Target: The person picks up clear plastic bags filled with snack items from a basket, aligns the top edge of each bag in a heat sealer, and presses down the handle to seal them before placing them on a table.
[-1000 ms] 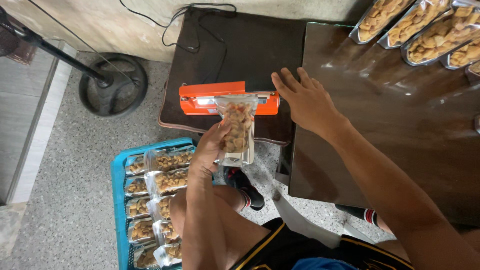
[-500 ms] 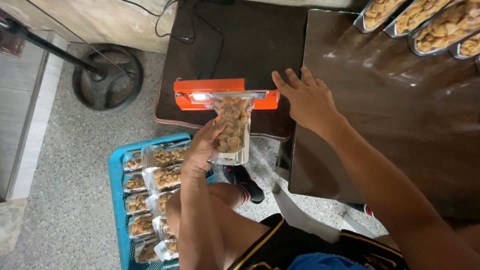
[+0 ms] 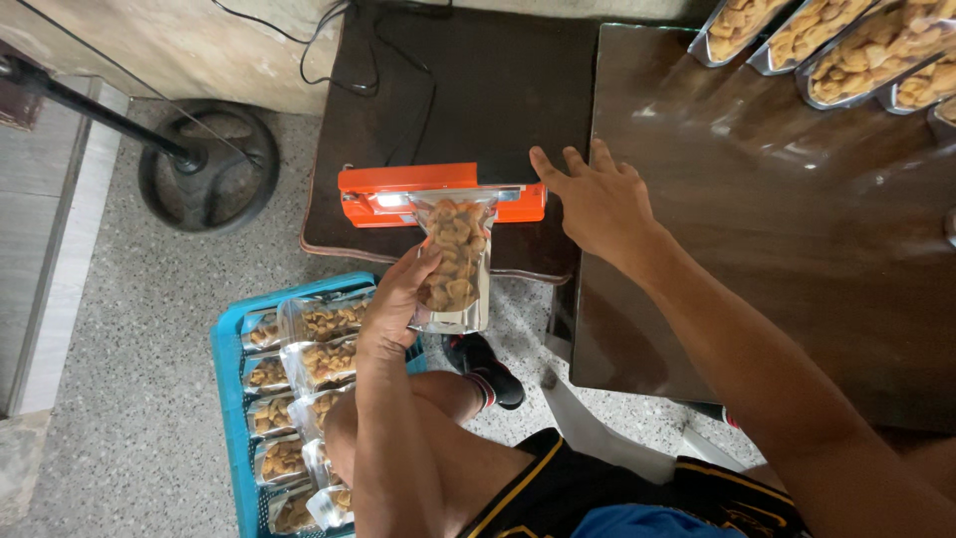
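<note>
Top edge of clear snack pouch point(image 3: 456, 261) hidden under bar of orange sealer point(image 3: 438, 193), seam state not readable; left hand point(image 3: 400, 299) covers pouch's left side, and its fingertips behind the bag are out of sight. Filled pouches point(image 3: 876, 45) at upper right cut by frame edge, count unknowable; blue crate point(image 3: 227, 379) runs off the bottom edge and is part-covered by the left forearm and knee. Fan stand point(image 3: 204, 164) shows base and pole only, head out of frame; right hand point(image 3: 597, 204) hides the sealer's right end
</note>
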